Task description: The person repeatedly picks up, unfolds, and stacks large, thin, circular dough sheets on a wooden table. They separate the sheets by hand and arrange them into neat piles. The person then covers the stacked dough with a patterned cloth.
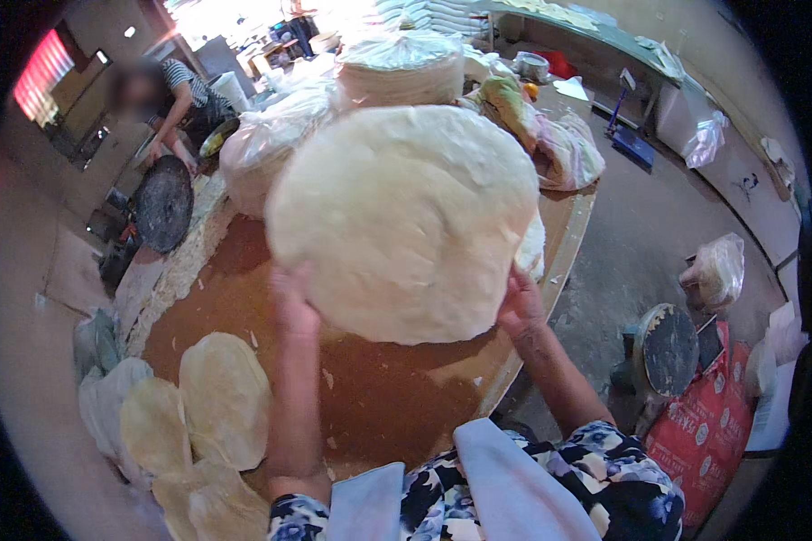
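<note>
A large round, pale flatbread or dough sheet (406,223) is held up over the brown work table (392,399). My left hand (296,297) grips its lower left edge, blurred, with the fingers partly hidden by the sheet. At the lower right edge, my right hand (520,303) has hold of it, fingers partly behind it. Several thin flat rounds (224,400) lie at the table's near left corner. Beyond the held sheet stands a tall stack of rounds under clear plastic (400,67), beside another plastic-covered pile (257,159).
Bundled cloths (565,149) lie at the table's far right. At far left, a co-worker (186,98) handles a dark round plate (164,204). On the floor to the right are a round stool (666,350), a red printed sack (704,433) and a blue scale (631,147).
</note>
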Available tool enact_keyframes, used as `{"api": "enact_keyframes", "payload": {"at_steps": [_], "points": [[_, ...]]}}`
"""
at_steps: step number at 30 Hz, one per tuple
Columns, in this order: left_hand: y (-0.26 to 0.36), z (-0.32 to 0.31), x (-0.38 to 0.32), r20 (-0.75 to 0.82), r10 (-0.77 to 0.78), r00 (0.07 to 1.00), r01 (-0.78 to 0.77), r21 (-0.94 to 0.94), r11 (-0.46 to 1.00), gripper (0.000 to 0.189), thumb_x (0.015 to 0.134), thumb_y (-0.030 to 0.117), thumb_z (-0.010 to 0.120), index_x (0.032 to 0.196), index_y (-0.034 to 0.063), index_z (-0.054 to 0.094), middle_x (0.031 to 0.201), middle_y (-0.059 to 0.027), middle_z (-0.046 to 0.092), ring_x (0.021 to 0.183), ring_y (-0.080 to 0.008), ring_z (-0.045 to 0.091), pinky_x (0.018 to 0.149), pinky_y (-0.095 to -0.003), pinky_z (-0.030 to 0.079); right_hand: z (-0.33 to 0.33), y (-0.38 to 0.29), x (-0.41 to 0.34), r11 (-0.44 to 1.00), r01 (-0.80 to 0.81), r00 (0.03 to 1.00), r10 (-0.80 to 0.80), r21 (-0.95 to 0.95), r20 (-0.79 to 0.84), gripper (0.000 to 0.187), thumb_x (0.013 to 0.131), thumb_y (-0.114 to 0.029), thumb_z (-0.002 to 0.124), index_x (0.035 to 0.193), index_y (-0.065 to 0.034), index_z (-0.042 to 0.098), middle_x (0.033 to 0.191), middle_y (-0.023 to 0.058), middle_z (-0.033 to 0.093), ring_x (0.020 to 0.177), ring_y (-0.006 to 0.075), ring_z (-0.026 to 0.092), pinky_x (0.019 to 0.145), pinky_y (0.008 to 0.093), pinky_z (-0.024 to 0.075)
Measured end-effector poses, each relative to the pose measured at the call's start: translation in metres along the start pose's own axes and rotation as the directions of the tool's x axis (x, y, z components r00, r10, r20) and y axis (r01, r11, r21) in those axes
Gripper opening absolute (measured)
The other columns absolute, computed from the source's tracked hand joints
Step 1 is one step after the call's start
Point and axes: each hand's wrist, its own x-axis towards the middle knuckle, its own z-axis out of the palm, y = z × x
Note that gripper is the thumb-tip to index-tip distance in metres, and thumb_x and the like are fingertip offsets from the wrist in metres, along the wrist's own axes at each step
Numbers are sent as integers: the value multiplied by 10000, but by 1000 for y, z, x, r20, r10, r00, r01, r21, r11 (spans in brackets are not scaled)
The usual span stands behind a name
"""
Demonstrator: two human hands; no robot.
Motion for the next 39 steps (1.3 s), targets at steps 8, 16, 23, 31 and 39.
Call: {"api": "enact_keyframes", "payload": {"at_steps": [8, 16, 23, 31, 39], "points": [[-186, -1, -18, 86, -385, 919, 385, 25, 923, 277, 779, -5, 534, 1056, -14, 551, 965, -90, 631, 833, -186, 617, 755, -304, 494, -121, -24, 4, 942, 90, 937, -191, -324, -293, 375, 808, 5, 516, 1182, 4, 500, 1136, 121, 595, 1038, 239, 580, 918, 370, 461], [-113, 18, 16, 118, -181, 976, 155, 201, 967, 342, 738, -22, 547, 1081, -19, 553, 917, -76, 645, 793, -155, 615, 732, -285, 497, -72, 7, -9, 934, 72, 955, -166, -351, -245, 329, 784, 33, 520, 1111, 2, 528, 1000, 101, 617, 897, 216, 605, 787, 337, 495], [-158, -55, -45, -217, -47, 975, 176, 624, 761, 511, 773, 103, 623, 1253, 21, 468, 995, -123, 626, 862, -216, 602, 777, -336, 483, -70, 53, -80, 769, -420, 902, 296, -481, -314, 253, 840, -65, 554, 1080, -11, 493, 846, 149, 621, 698, 241, 640, 606, 355, 529], [-96, -175, -168, 16, 262, 965, 36, 981, -193, 447, 812, 141, 554, 1250, 81, 492, 1191, -153, 544, 1076, -330, 522, 902, -480, 406, -42, 125, -75, -8, 451, 864, 254, -892, 434, 390, 807, -87, 639, 1166, -16, 507, 1149, 142, 548, 1057, 260, 539, 849, 352, 462], [-62, -319, -222, -194, 290, 937, 303, 864, -402, 422, 779, 90, 508, 1201, 106, 525, 1236, -94, 495, 1151, -305, 451, 924, -466, 339, -72, 175, -53, -529, 758, 649, 550, -382, 527, 470, 808, -311, 606, 1206, -77, 520, 1373, 145, 404, 1246, 358, 370, 967, 561, 317]]}}
